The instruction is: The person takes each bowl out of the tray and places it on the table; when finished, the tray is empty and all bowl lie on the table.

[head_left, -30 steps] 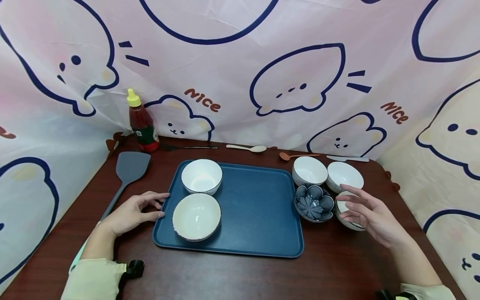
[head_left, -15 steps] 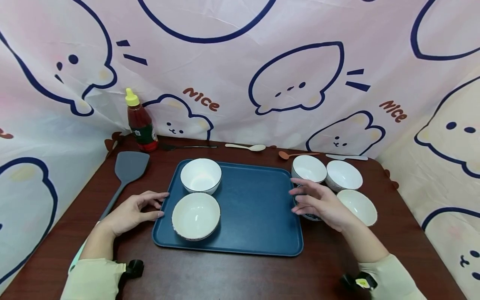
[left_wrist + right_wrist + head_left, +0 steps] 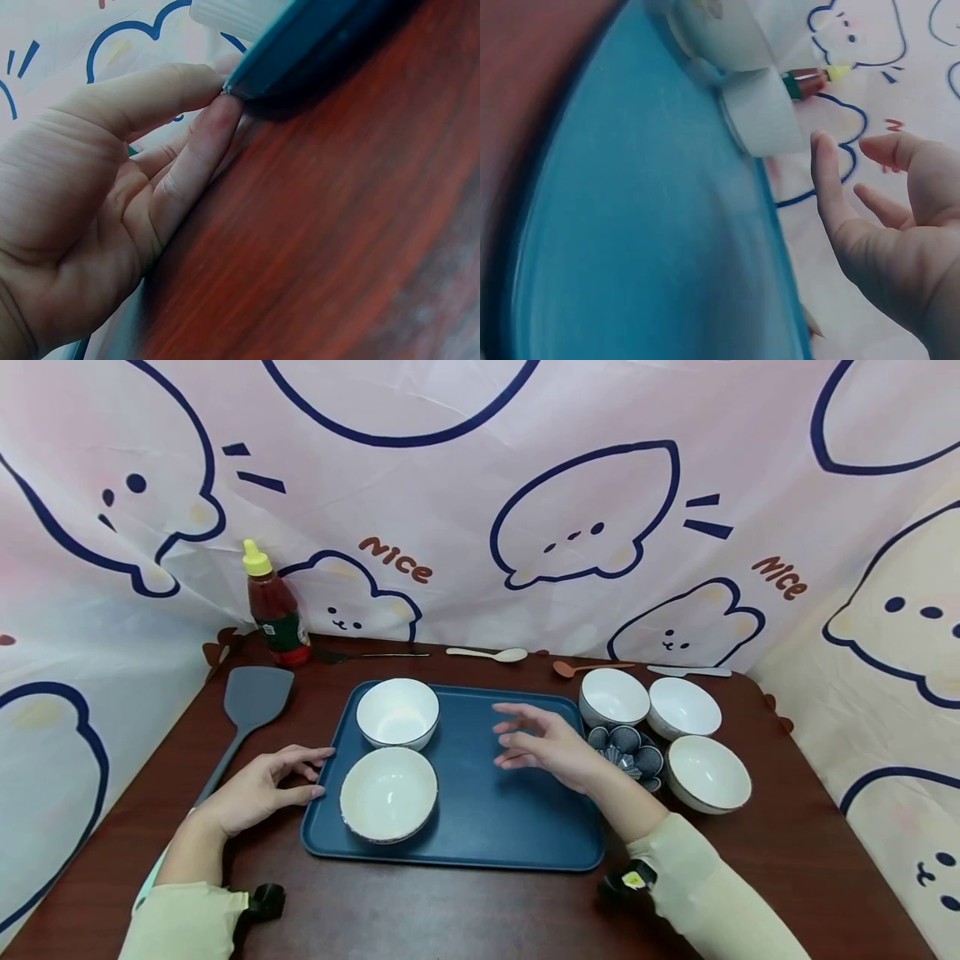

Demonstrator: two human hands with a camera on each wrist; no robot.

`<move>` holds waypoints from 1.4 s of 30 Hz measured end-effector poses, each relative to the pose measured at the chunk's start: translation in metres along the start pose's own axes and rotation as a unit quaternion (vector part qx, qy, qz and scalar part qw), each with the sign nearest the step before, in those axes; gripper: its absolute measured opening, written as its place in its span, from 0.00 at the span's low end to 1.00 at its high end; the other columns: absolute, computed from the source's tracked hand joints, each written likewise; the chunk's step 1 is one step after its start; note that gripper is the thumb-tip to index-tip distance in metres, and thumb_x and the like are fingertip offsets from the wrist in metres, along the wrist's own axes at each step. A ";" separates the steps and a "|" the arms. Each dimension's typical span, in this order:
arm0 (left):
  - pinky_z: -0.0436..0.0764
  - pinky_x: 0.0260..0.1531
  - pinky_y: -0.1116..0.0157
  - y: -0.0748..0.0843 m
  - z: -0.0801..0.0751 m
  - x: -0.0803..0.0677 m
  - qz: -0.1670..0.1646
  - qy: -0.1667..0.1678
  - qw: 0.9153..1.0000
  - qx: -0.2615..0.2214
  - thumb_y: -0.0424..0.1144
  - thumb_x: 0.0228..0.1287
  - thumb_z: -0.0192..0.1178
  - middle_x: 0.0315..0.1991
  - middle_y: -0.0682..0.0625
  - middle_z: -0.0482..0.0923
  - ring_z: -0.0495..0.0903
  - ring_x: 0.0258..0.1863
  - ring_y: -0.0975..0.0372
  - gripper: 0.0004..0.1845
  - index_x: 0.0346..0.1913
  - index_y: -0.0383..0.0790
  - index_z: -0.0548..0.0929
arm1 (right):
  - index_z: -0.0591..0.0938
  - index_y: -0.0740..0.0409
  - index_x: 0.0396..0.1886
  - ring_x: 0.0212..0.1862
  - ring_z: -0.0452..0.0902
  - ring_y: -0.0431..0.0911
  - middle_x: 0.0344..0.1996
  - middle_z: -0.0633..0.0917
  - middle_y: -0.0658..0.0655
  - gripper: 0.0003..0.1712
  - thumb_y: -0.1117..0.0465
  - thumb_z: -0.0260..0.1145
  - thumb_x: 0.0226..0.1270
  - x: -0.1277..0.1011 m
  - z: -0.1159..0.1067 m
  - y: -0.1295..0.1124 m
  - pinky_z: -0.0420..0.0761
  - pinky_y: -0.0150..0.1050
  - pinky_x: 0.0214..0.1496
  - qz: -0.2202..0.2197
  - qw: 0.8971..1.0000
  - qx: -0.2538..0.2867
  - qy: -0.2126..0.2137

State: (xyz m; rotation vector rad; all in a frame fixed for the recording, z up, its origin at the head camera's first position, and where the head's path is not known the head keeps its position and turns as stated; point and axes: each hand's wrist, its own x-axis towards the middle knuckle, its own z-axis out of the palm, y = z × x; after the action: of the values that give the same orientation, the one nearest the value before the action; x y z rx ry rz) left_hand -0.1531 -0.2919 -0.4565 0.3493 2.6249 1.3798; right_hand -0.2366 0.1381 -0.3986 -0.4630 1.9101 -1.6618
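Note:
My left hand is at the left edge of the blue tray, thumb and fingertips touching its rim; the left wrist view shows this contact close up. Two white bowls with thin dark rims are on the tray's left side: a back bowl and a front bowl. My right hand is above the middle of the tray, fingers spread and holding nothing. In the right wrist view that hand is apart from the white bowl.
Right of the tray stand three white bowls and a dark blue patterned bowl, partly behind my right forearm. A red sauce bottle, grey spatula, white spoon, brown spoon and white knife lie around the tray.
My right hand has swept left from the bowls on the right, past the patterned bowl, to over the tray. My left hand stays at the tray's edge, and the bowls keep their places.

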 end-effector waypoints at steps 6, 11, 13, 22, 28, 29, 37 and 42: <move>0.77 0.47 0.73 -0.001 -0.002 0.000 -0.001 -0.001 1.000 0.001 0.46 0.65 0.67 0.56 0.46 0.77 0.76 0.48 0.66 0.29 0.68 0.46 0.75 | 0.61 0.49 0.78 0.49 0.87 0.51 0.66 0.70 0.69 0.35 0.59 0.61 0.75 0.032 0.021 0.010 0.84 0.44 0.53 0.025 0.999 0.022 -0.021; 0.76 0.48 0.74 -0.002 -0.002 -0.002 -0.001 0.001 1.000 0.006 0.46 0.65 0.67 0.54 0.47 0.78 0.77 0.47 0.66 0.29 0.68 0.46 0.76 | 0.62 0.47 0.77 0.50 0.87 0.53 0.66 0.70 0.66 0.34 0.57 0.61 0.75 0.050 0.036 0.014 0.84 0.44 0.54 0.048 0.997 0.053 -0.029; 0.76 0.48 0.74 -0.003 -0.001 -0.003 -0.001 0.000 1.000 0.006 0.46 0.65 0.67 0.54 0.48 0.78 0.77 0.47 0.66 0.29 0.68 0.46 0.76 | 0.62 0.46 0.77 0.50 0.87 0.53 0.67 0.70 0.65 0.35 0.56 0.62 0.74 0.057 0.041 0.014 0.84 0.44 0.54 0.059 0.996 0.064 -0.031; 0.77 0.47 0.73 -0.003 0.000 -0.004 -0.004 0.003 1.000 0.003 0.46 0.65 0.68 0.54 0.47 0.78 0.77 0.47 0.66 0.29 0.68 0.46 0.76 | 0.54 0.39 0.80 0.45 0.88 0.52 0.64 0.72 0.64 0.43 0.54 0.65 0.72 0.086 0.062 0.008 0.85 0.45 0.51 0.062 0.995 0.068 -0.025; 0.77 0.47 0.73 -0.001 -0.001 0.000 -0.001 0.000 1.000 0.004 0.46 0.65 0.67 0.54 0.47 0.78 0.77 0.47 0.66 0.29 0.68 0.46 0.75 | 0.55 0.36 0.80 0.38 0.88 0.49 0.62 0.72 0.65 0.41 0.61 0.62 0.74 0.096 0.067 0.005 0.86 0.45 0.47 0.037 0.998 0.058 -0.003; 0.78 0.46 0.73 0.000 -0.001 0.000 0.000 -0.001 1.000 0.002 0.46 0.65 0.67 0.55 0.47 0.78 0.77 0.47 0.66 0.29 0.68 0.45 0.75 | 0.55 0.36 0.80 0.38 0.88 0.48 0.62 0.72 0.65 0.41 0.62 0.62 0.74 0.096 0.068 0.005 0.86 0.45 0.46 0.036 0.998 0.060 0.000; 0.77 0.47 0.74 -0.002 -0.001 0.001 0.002 -0.003 1.000 -0.004 0.45 0.65 0.68 0.54 0.46 0.77 0.77 0.47 0.66 0.29 0.68 0.44 0.76 | 0.59 0.37 0.79 0.37 0.86 0.48 0.56 0.72 0.66 0.40 0.69 0.55 0.71 0.096 0.074 0.001 0.86 0.43 0.45 0.040 0.995 0.080 0.036; 0.76 0.48 0.74 -0.001 -0.001 0.000 -0.002 -0.002 1.000 0.004 0.46 0.65 0.68 0.54 0.47 0.78 0.77 0.47 0.66 0.29 0.68 0.45 0.76 | 0.62 0.36 0.77 0.35 0.87 0.49 0.57 0.73 0.65 0.40 0.69 0.55 0.69 0.092 0.070 0.000 0.86 0.40 0.44 0.051 0.993 0.087 0.065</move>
State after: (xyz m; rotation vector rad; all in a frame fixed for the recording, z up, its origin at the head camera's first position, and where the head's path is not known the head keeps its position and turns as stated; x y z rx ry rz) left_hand -0.1537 -0.2933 -0.4567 0.3467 2.6267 1.3653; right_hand -0.2653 0.0286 -0.4212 -0.1891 1.8266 -1.8084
